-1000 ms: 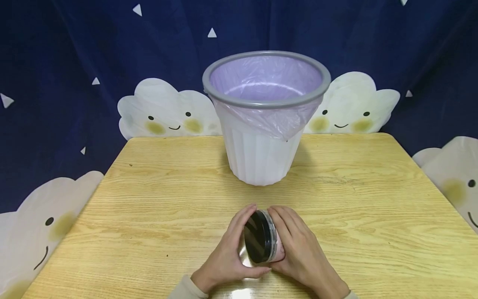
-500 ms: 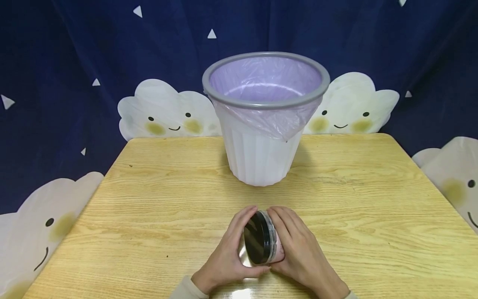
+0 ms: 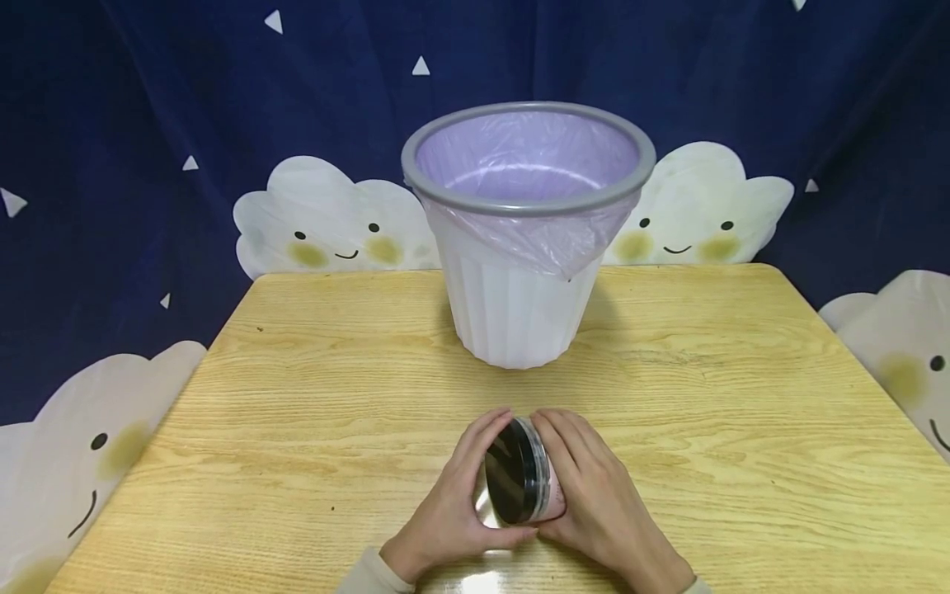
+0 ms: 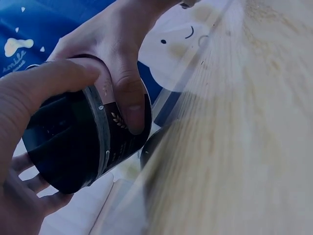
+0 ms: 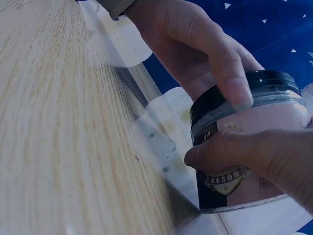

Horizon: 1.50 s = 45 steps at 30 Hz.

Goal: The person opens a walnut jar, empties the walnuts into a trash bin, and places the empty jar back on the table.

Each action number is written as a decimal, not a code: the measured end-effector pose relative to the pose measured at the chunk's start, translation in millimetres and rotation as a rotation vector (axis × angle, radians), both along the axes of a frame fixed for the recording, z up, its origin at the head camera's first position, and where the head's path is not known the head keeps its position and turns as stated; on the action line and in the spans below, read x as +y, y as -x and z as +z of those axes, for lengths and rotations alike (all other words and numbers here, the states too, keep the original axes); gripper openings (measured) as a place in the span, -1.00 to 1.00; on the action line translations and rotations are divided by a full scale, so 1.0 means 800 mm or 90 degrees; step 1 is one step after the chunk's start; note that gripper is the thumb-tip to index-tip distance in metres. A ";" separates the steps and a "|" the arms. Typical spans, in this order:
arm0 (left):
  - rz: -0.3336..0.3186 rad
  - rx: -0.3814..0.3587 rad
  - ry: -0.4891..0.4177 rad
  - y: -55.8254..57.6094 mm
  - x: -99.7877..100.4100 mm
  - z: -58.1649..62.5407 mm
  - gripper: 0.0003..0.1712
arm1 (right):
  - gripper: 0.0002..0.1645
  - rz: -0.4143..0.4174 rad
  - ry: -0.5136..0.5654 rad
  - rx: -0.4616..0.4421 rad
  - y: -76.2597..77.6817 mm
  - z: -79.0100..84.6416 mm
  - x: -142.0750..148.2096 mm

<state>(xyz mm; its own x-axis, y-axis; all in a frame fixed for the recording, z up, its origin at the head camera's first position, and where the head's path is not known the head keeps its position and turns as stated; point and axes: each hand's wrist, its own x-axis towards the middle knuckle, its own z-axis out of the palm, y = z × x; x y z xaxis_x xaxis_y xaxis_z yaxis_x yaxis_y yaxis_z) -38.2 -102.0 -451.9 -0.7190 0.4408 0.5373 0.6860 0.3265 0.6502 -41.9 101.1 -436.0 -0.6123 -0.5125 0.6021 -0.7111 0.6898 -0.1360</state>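
Observation:
Both hands hold a squat jar on its side, low over the near middle of the table. Its wide black lid [image 3: 509,474] faces left and its pink body [image 3: 556,497] lies to the right. My left hand [image 3: 449,507] grips around the lid, thumb below and fingers above in the head view. The right hand [image 3: 603,502] wraps the body, covering much of it. A pink and black label [image 5: 230,188] with an emblem shows in the right wrist view. A translucent band [image 4: 101,132] runs between lid and body, with the lid seated against it.
Beyond the hands stands a white ribbed trash bin [image 3: 519,309], its grey rim [image 3: 530,206] holding a purple liner [image 3: 534,157]. The wooden table [image 3: 297,396] meets a dark blue curtain [image 3: 185,74] with cloud cutouts at the back and sides.

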 end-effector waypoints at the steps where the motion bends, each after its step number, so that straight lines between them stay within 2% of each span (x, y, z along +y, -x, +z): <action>1: 0.001 -0.002 0.000 0.000 0.000 0.000 0.31 | 0.41 0.000 0.002 0.005 0.000 0.000 0.000; 6: 0.015 -0.019 -0.007 -0.002 0.000 0.000 0.30 | 0.42 0.004 0.008 0.013 0.001 0.000 -0.001; 14: -0.004 -0.008 -0.007 0.000 0.000 -0.002 0.31 | 0.40 0.001 0.010 0.034 0.001 -0.001 -0.001; 20: 0.012 -0.015 -0.010 -0.001 0.001 -0.003 0.30 | 0.41 -0.004 -0.001 -0.004 0.001 -0.002 0.000; 25: 0.003 -0.022 -0.015 -0.001 0.000 -0.003 0.33 | 0.42 -0.004 -0.004 -0.020 0.000 -0.001 0.000; 28: -0.007 -0.013 -0.014 0.001 0.000 -0.003 0.34 | 0.41 0.002 0.005 -0.009 0.000 -0.001 -0.001; 33: 0.007 -0.014 -0.012 0.001 0.000 -0.002 0.30 | 0.44 0.006 0.013 0.033 0.001 0.000 0.000; 45: -0.002 -0.024 -0.027 0.000 0.000 -0.001 0.29 | 0.39 -0.003 0.005 0.015 0.001 -0.001 0.000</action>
<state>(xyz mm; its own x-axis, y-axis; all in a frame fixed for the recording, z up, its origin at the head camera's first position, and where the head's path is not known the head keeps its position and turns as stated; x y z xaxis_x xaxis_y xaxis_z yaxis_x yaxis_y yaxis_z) -38.2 -102.4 -452.9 -0.7374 0.4204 0.5287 0.6621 0.2954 0.6887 -43.0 101.3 -436.9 -0.5997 -0.5057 0.6202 -0.7114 0.6918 -0.1239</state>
